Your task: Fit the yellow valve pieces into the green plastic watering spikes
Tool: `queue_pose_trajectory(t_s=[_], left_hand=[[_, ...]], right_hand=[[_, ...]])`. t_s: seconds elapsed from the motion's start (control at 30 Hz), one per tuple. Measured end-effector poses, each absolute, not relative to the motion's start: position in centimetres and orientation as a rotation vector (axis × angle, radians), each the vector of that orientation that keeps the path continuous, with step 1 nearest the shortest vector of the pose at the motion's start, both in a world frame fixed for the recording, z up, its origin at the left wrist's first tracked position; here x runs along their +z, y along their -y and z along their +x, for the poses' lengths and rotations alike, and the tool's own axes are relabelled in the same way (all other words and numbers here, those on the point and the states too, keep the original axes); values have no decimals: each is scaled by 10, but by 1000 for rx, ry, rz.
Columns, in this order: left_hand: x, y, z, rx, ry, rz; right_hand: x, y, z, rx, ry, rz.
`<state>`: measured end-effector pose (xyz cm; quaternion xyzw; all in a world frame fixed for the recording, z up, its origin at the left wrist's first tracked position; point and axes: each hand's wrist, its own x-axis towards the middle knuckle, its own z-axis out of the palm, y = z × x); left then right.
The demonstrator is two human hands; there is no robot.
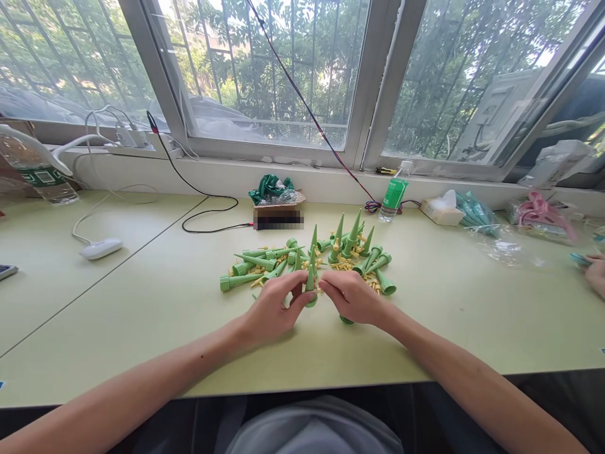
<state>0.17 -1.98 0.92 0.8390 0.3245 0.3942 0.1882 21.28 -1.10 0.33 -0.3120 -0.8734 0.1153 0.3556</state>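
My left hand (278, 304) pinches a green cone-shaped plant watering spike (311, 280) near its wide capped base, with the tip pointing up. Close beside it on the right, my right hand (354, 296) has thumb and forefinger pressed together on a small yellow piece (318, 289), mostly hidden by the fingers. Under the right hand, part of another green base (346, 320) shows. Behind both hands lies a loose heap of green spikes (241, 281) and small yellow pieces (343, 266). Several spikes stand upright, such as a tall one (352, 234) with yellow fittings around it.
A small cardboard box (278, 203) with green plastic stands behind the heap. Further right are a water bottle (394, 192), a tissue box (442, 211) and a pink brush set (543, 214). A white mouse-like device (101, 248) lies left. Another person's hand (596, 274) shows at the right edge.
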Motion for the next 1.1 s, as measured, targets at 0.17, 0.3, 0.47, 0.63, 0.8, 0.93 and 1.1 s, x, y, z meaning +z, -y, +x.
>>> queue_pose_trajectory(t_s=[0.17, 0.3, 0.47, 0.63, 0.8, 0.93, 1.1], left_hand=[[10, 20, 2, 1113, -936, 2343], [11, 19, 3, 1110, -948, 2228], [11, 18, 4, 1185, -916, 1992], [11, 17, 4, 1144, -894, 1884], [11, 18, 5, 1145, -902, 1885], [12, 20, 7, 1184, -906, 1862], [10, 20, 6, 1202, -925, 1914]], right_hand=[[5, 13, 212, 359, 2195, -821], [7, 15, 212, 448, 2155, -840], [3, 14, 213, 443, 2150, -779], [2, 11, 213, 383, 2145, -768], [3, 11, 213, 387, 2138, -741], [3, 11, 213, 375, 2144, -735], [3, 11, 214, 353, 2149, -747]])
